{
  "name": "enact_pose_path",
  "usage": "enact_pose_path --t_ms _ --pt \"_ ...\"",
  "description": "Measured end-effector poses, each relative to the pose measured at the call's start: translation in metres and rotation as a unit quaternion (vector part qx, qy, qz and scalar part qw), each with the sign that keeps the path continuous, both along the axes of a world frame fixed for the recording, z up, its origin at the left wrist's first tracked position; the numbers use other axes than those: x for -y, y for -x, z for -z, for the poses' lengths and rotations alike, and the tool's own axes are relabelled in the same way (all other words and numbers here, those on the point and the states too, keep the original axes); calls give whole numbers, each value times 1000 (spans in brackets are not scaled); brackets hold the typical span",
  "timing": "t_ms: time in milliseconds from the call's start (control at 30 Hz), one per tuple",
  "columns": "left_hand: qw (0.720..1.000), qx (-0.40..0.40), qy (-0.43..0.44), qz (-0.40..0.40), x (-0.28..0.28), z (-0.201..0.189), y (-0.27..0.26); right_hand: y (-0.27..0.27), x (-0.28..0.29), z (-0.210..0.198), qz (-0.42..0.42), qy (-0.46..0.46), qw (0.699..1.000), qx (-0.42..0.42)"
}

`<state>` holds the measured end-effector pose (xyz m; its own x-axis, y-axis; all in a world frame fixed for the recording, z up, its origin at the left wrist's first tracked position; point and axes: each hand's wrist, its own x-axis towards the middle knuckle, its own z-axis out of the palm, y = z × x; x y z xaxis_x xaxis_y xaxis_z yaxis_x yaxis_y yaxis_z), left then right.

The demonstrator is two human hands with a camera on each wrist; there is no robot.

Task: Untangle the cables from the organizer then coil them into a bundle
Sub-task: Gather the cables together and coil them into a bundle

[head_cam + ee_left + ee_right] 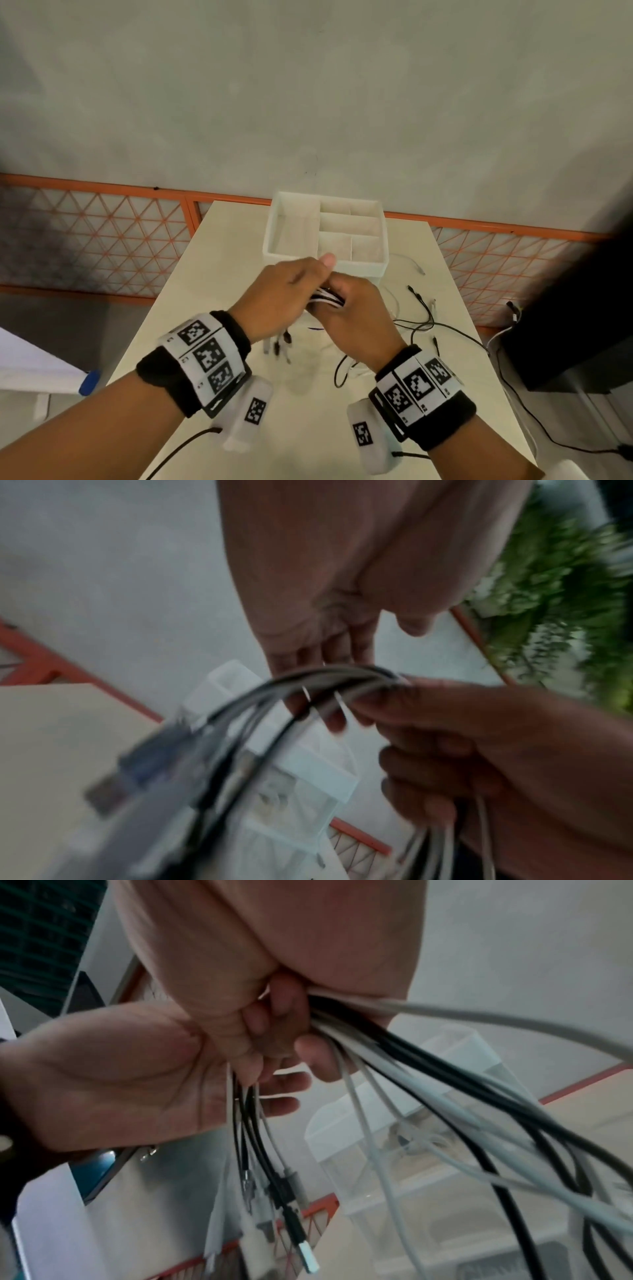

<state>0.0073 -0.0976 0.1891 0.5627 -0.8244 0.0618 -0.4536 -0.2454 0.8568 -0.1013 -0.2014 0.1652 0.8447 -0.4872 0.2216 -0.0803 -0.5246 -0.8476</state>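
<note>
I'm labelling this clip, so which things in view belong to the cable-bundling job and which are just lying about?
Part of the job:
- cables, black and white, gripped by the left hand and right hand
- loose cable ends on the table
- white organizer

Just lying about:
- blue object beside the table
- black box at right

soft, even, dim light with faint shadows. wrist views are motion-blurred; the head view bends at its edges.

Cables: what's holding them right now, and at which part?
Both hands grip the black and white cables mid-length: left hand and right hand side by side, plug ends dangling below the left hand, the rest trailing onto the table.
</note>
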Motion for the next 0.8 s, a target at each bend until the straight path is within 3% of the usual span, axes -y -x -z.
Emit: enact_pose_path --t_ms 67,167,300,467,600,700,800 --pt "999 30 -19 14 4 2 4 -1 0 -4 20 -27 999 37" --pt "997 61 -37 -32 5 0 1 5 2 -10 47 -43 996 59" --pt "994 -18 5 -105 3 -11 -8 15 22 4 110 -17 993 23" --pt "995 -75 -10 -58 2 -13 -19 26 44 17 149 47 986 -54" --pt "988 -112 0 -102 3 -9 -25 26 49 -7 219 21 972 80" --pt "963 -208 76 -155 6 -17 -28 28 47 -17 142 -17 985 102" --pt "952 -242 127 -140 8 -27 -27 32 43 -1 20 -10 998 -58"
